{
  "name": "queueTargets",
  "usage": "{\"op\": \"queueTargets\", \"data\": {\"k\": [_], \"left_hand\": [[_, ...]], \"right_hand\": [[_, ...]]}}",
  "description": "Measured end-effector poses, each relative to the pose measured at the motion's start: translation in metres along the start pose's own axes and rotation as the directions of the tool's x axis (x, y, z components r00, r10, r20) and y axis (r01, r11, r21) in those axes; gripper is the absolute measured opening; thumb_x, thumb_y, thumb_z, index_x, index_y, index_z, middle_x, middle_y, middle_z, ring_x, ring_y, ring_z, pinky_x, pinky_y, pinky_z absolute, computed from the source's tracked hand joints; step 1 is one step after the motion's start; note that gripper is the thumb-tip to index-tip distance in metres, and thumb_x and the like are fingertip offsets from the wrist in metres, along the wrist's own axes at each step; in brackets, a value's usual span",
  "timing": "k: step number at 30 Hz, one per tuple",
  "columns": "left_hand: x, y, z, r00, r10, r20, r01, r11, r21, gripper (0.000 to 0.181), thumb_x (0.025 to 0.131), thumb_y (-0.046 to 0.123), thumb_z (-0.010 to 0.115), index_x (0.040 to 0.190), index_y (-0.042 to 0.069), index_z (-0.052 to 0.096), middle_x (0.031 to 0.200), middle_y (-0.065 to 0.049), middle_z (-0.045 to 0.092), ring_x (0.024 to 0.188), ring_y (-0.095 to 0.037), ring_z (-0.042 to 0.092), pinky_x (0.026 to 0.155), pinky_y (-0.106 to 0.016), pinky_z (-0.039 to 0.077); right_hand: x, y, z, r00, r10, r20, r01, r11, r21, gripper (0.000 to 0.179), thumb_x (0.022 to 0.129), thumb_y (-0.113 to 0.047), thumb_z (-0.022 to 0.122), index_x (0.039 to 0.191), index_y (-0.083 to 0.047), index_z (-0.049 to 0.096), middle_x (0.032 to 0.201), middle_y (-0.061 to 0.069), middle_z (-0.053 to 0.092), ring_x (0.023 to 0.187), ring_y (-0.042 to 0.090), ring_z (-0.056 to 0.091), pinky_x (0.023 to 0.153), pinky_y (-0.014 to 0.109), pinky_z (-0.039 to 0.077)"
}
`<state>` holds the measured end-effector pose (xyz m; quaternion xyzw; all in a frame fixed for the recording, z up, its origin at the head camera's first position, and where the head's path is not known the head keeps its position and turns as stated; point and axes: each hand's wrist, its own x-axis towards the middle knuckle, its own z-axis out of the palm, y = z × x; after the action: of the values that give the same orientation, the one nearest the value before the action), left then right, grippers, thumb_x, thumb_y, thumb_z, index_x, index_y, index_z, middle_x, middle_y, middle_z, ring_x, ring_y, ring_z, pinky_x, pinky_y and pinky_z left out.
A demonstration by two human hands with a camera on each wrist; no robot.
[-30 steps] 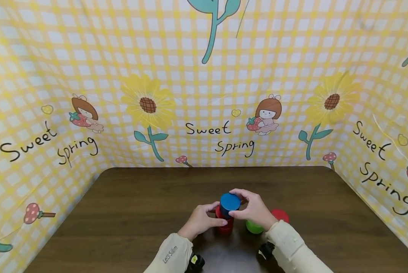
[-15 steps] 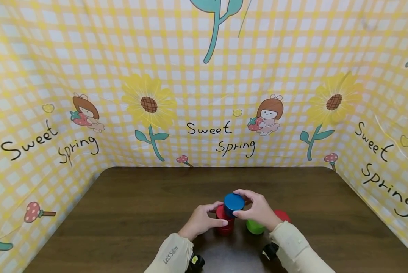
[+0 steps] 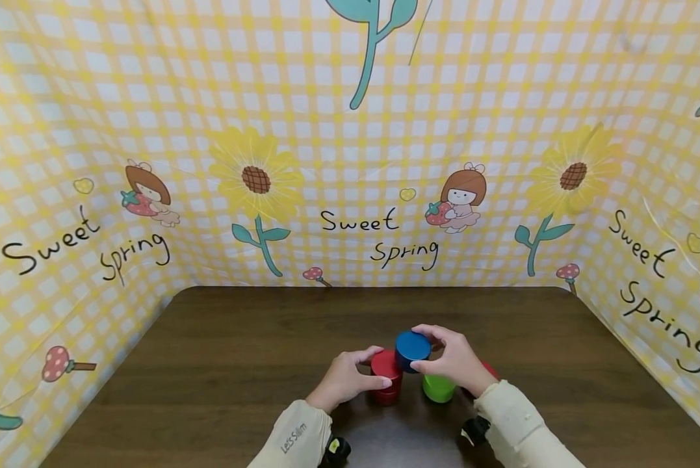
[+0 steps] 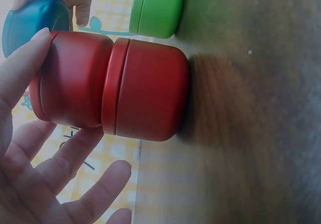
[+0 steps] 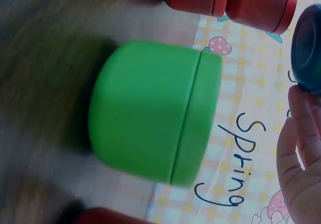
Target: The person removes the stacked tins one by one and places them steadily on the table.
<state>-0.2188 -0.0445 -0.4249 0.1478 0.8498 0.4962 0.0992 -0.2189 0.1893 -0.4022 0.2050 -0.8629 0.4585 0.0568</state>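
Two small red lidded jars stand stacked, the upper red jar (image 4: 77,78) on the lower red jar (image 4: 150,91). My left hand (image 3: 344,379) grips the upper one, thumb on the near side and fingers behind. In my right hand (image 3: 452,359), a blue lidded jar (image 3: 413,351) is pinched between thumb and fingers. It is off the table, just right of the red stack's top. Below it and slightly right, a green lidded jar (image 5: 150,113) stands upright on the table. The right wrist view cuts off part of the blue jar.
Another red jar (image 3: 490,370) sits right of the green one, mostly hidden behind my right hand and wrist. Under everything is a dark wooden table (image 3: 238,338). A yellow checked cloth (image 3: 350,162) forms walls at the back and both sides.
The right hand has carried the blue jar from above the red stack to the right, towards the green jar. My left hand has stayed on the upper red jar, whose lid now shows.
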Motion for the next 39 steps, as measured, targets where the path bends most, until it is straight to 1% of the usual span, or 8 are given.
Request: {"op": "queueTargets", "data": {"k": [6, 13, 20, 29, 34, 39], "left_hand": [[0.0, 0.0, -0.002, 1.0, -0.016, -0.003, 0.016, 1.0, 0.006, 0.064, 0.077, 0.027, 0.081, 0.134, 0.01, 0.057, 0.118, -0.012, 0.063, 0.107, -0.032, 0.053, 0.086, -0.05, 0.048], [0.0, 0.0, -0.001, 1.0, -0.008, -0.001, 0.008, 1.0, 0.019, 0.064, 0.077, 0.026, 0.082, 0.133, 0.009, 0.058, 0.118, -0.011, 0.064, 0.108, -0.031, 0.053, 0.087, -0.05, 0.047], [-0.001, 0.001, 0.0, 1.0, -0.012, -0.001, 0.012, 1.0, 0.013, 0.063, 0.077, 0.024, 0.082, 0.133, 0.009, 0.058, 0.119, -0.012, 0.063, 0.108, -0.03, 0.053, 0.087, -0.049, 0.047], [-0.002, 0.002, 0.0, 1.0, -0.028, -0.014, 0.028, 0.999, 0.024, 0.063, 0.077, 0.024, 0.082, 0.133, 0.01, 0.058, 0.122, -0.013, 0.062, 0.112, -0.032, 0.053, 0.09, -0.052, 0.045], [-0.004, 0.004, 0.001, 0.999, -0.013, -0.035, 0.014, 0.999, 0.033, 0.063, 0.077, 0.025, 0.082, 0.133, 0.009, 0.058, 0.122, -0.013, 0.062, 0.114, -0.034, 0.053, 0.091, -0.052, 0.044], [-0.005, 0.005, 0.002, 0.999, 0.014, -0.04, -0.012, 0.999, 0.033, 0.061, 0.077, 0.023, 0.082, 0.132, 0.008, 0.059, 0.122, -0.014, 0.063, 0.117, -0.035, 0.053, 0.093, -0.051, 0.044]], "right_hand": [[-0.002, 0.003, -0.006, 1.0, -0.014, -0.018, 0.014, 1.0, -0.018, 0.051, 0.075, -0.02, 0.082, 0.119, 0.0, 0.063, 0.114, 0.016, 0.065, 0.092, 0.025, 0.058, 0.076, 0.032, 0.05], [-0.007, 0.008, -0.014, 0.999, -0.022, -0.023, 0.022, 0.999, -0.032, 0.05, 0.077, -0.019, 0.081, 0.119, 0.001, 0.062, 0.113, 0.016, 0.065, 0.092, 0.024, 0.059, 0.076, 0.031, 0.051], [-0.013, 0.008, -0.025, 1.0, -0.016, -0.021, 0.015, 0.999, -0.047, 0.051, 0.077, -0.018, 0.081, 0.12, 0.001, 0.062, 0.113, 0.015, 0.064, 0.092, 0.023, 0.058, 0.076, 0.03, 0.051], [-0.018, 0.008, -0.033, 0.999, 0.006, -0.054, -0.01, 0.998, -0.069, 0.05, 0.077, -0.017, 0.081, 0.119, 0.001, 0.062, 0.111, 0.014, 0.065, 0.089, 0.021, 0.059, 0.074, 0.03, 0.051], [-0.021, 0.012, -0.037, 0.997, 0.02, -0.078, -0.027, 0.996, -0.081, 0.05, 0.077, -0.016, 0.081, 0.119, 0.002, 0.062, 0.109, 0.015, 0.065, 0.088, 0.021, 0.059, 0.072, 0.03, 0.051], [-0.023, 0.016, -0.04, 0.994, 0.015, -0.104, -0.026, 0.994, -0.104, 0.049, 0.076, -0.015, 0.082, 0.118, 0.002, 0.063, 0.105, 0.013, 0.066, 0.087, 0.022, 0.059, 0.072, 0.029, 0.051]]}}
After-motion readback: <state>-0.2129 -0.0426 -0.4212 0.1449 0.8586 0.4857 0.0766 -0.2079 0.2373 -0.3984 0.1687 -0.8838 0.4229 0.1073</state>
